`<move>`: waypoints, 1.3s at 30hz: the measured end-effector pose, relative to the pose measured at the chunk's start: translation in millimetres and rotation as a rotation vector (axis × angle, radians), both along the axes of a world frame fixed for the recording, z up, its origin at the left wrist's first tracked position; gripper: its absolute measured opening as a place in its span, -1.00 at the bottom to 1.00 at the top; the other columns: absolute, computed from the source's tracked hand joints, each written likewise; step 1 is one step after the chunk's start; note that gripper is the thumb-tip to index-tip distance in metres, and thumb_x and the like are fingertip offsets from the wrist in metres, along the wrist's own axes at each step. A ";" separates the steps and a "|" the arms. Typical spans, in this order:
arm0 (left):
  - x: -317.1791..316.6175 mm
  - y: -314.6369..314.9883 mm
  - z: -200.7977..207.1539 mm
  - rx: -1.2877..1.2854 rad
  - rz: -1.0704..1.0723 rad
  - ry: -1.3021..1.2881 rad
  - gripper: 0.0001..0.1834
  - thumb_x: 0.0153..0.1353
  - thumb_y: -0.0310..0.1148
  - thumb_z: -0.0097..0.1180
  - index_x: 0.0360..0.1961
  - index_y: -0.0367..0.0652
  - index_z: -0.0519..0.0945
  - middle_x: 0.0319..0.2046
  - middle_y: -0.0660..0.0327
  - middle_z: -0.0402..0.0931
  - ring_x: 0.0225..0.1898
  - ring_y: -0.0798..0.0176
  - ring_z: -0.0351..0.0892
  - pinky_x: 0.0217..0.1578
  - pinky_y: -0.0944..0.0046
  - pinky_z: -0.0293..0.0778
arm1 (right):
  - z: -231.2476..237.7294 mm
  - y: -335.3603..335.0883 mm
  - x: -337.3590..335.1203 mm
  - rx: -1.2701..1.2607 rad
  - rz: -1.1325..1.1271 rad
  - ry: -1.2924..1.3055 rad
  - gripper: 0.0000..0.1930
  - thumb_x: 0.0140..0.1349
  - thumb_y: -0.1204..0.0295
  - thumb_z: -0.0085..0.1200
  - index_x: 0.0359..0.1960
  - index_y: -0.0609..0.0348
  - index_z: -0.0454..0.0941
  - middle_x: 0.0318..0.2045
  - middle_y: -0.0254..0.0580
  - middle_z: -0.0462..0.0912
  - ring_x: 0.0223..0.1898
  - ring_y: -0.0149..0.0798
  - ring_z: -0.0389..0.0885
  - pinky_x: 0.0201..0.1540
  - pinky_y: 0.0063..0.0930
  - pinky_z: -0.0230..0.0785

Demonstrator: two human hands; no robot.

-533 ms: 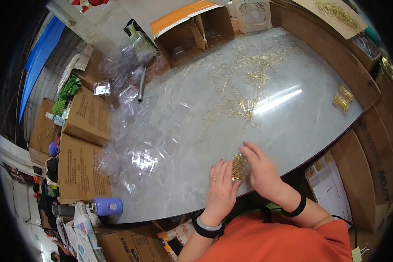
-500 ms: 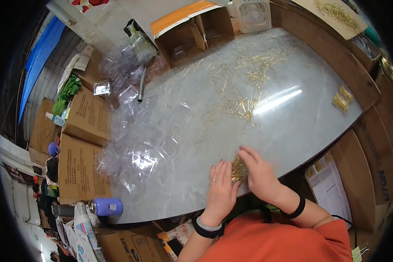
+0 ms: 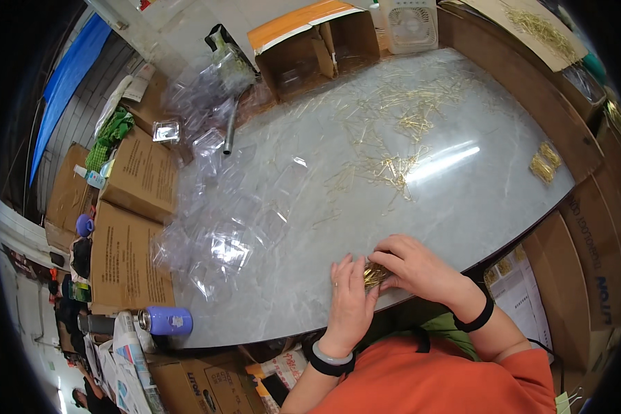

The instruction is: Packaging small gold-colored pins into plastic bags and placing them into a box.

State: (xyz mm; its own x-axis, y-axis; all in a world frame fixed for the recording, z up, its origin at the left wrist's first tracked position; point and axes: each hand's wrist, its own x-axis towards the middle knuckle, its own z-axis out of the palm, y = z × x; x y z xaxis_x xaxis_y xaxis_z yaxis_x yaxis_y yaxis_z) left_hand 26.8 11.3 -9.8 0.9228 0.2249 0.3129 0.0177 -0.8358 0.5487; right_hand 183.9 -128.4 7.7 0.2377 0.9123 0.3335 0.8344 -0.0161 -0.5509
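Close to the table's near edge, a bundle of thin gold wire pieces (image 3: pixel 375 274) sits between my two hands. My left hand (image 3: pixel 350 293) presses its left side, fingers together and pointing away from me. From the right, my right hand (image 3: pixel 414 265) curls round the bundle, its fingers bent over the top. The hands cover part of the bundle, so its lower end is hidden. Farther out on the grey tabletop (image 3: pixel 310 241) lie loose gold wire pieces (image 3: pixel 393 172), scattered and heaped.
Clear plastic boxes (image 3: pixel 224 252) are piled on the left, with a metal tube (image 3: pixel 230 127) behind. A purple bottle (image 3: pixel 167 321) stands at the near left corner. Two gold bundles (image 3: pixel 545 164) lie far right. An open carton (image 3: pixel 297 69) and a white fan (image 3: pixel 412 26) stand at the back.
My right hand has lowered and its fingers have curled over the bundle. The bundle now shows lower and flatter between my hands. The whole view has shifted slightly.
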 end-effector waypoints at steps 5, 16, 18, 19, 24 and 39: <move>-1.4 2.2 -3.5 -0.002 -0.035 0.026 -0.38 0.26 -0.55 0.20 0.33 -0.44 0.31 0.23 -0.14 0.27 0.37 -0.32 0.22 0.40 -0.35 0.10 | 0.1 -6.7 -16.9 -0.015 -0.101 0.021 -0.46 0.22 0.44 0.28 0.23 0.30 0.41 0.19 0.14 0.45 0.22 0.18 0.47 0.23 -0.06 0.41; -0.6 0.2 3.6 -0.041 -0.081 0.025 -0.21 0.20 -0.58 0.18 0.43 -0.48 0.13 0.34 -0.27 0.17 0.40 -0.39 0.15 0.43 -0.36 0.03 | -2.2 3.7 -47.4 0.160 -0.228 0.222 -0.45 0.41 0.45 -0.01 0.39 0.40 0.22 0.40 0.30 0.21 0.45 0.29 0.15 0.48 0.02 0.06; -1.6 -0.3 3.8 -0.065 -0.074 0.020 -0.17 0.22 -0.57 0.17 0.46 -0.47 0.06 0.36 -0.29 0.15 0.40 -0.40 0.14 0.44 -0.35 0.01 | 2.2 3.2 -41.3 0.093 -0.180 0.067 -0.48 0.41 0.40 0.04 0.34 0.39 0.31 0.37 0.21 0.31 0.45 0.24 0.19 0.48 0.06 0.07; -3.1 0.2 1.4 -0.066 -0.067 0.019 -0.16 0.23 -0.56 0.16 0.47 -0.47 0.03 0.37 -0.30 0.14 0.41 -0.40 0.14 0.45 -0.34 0.00 | 2.4 3.7 -39.7 0.065 -0.151 -0.010 -0.49 0.40 0.40 0.05 0.32 0.39 0.33 0.36 0.19 0.33 0.44 0.23 0.21 0.47 0.05 0.08; -5.3 5.2 -3.8 -0.060 -0.067 0.034 -0.07 0.29 -0.54 0.18 0.54 -0.40 -0.12 0.41 -0.26 0.17 0.39 -0.39 0.19 0.43 -0.22 0.09 | -10.4 0.9 -34.9 -0.019 -0.089 -0.119 -0.55 0.34 0.41 0.09 0.22 0.36 0.45 0.28 0.08 0.43 0.39 0.13 0.31 0.44 -0.01 0.17; -48.7 3.5 10.7 0.091 0.288 -0.012 -0.64 0.07 -0.36 0.45 -0.10 -0.23 0.68 -0.09 0.04 0.57 -0.09 -0.09 0.50 -0.03 0.00 0.41 | -2.9 -0.2 -40.5 -0.001 -0.118 -0.188 -0.51 0.29 0.36 0.20 0.22 0.24 0.47 0.24 0.00 0.48 0.37 0.07 0.36 0.42 -0.03 0.22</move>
